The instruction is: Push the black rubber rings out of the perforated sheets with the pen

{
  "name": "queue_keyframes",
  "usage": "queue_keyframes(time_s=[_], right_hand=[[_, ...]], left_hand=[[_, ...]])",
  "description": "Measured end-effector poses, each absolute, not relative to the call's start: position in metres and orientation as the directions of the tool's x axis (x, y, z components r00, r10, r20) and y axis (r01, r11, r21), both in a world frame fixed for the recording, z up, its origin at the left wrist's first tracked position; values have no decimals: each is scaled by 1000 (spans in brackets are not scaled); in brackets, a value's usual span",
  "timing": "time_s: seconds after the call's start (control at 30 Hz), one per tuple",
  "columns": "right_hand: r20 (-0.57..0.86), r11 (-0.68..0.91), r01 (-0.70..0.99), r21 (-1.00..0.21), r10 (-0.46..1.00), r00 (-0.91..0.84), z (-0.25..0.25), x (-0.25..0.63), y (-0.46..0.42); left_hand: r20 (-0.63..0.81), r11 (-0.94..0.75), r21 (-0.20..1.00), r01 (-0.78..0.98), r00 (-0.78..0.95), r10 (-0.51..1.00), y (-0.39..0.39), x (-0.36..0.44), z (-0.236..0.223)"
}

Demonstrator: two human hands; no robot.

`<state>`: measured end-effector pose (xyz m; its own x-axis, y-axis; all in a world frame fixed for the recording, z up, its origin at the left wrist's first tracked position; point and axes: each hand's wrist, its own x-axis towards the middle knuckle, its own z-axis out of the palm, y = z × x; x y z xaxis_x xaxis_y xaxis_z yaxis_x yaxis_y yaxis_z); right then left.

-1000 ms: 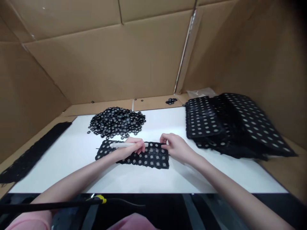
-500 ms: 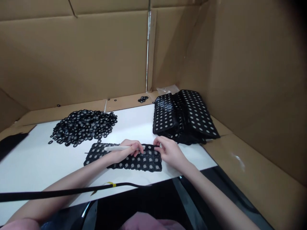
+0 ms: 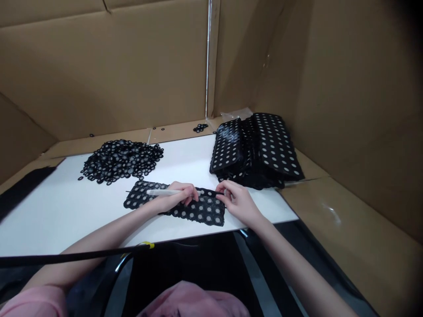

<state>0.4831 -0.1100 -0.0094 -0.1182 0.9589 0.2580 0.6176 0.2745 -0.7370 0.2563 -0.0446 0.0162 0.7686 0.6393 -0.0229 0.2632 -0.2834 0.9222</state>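
Observation:
A black rubber-looking sheet (image 3: pixel 205 213) with rows of pale round spots lies on the white board in front of me. My left hand (image 3: pixel 180 196) rests over its middle, fingers closed around a white pen-like tool (image 3: pixel 161 192) whose end points left. At the sheet's far right corner, my right hand (image 3: pixel 234 200) has thumb and fingers pinched on the black edge strip. My fingers partly hide that strip. Left of and behind the sheet is a heap of small black rings (image 3: pixel 122 160).
Several more spotted black sheets (image 3: pixel 277 141) are stacked at the back right, with clear plastic (image 3: pixel 237 114) behind them. A few loose rings (image 3: pixel 200 128) lie beyond the white board (image 3: pixel 66 211). Cardboard walls (image 3: pixel 132 75) enclose the place. A black cable (image 3: pixel 82 254) crosses above my left forearm.
The view has shifted slightly, so the scene sits higher in the picture. At the sheet's far right edge, the strip in my right fingers shows more clearly. My left hand keeps its hold.

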Motion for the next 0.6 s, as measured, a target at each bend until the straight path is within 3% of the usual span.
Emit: queue_keyframes(time_s=[0.6], right_hand=[[261,263,568,-780,961,-87,-10,485,-115]], left_hand=[[-24,-239,943,230,765,644,-41,246,6]])
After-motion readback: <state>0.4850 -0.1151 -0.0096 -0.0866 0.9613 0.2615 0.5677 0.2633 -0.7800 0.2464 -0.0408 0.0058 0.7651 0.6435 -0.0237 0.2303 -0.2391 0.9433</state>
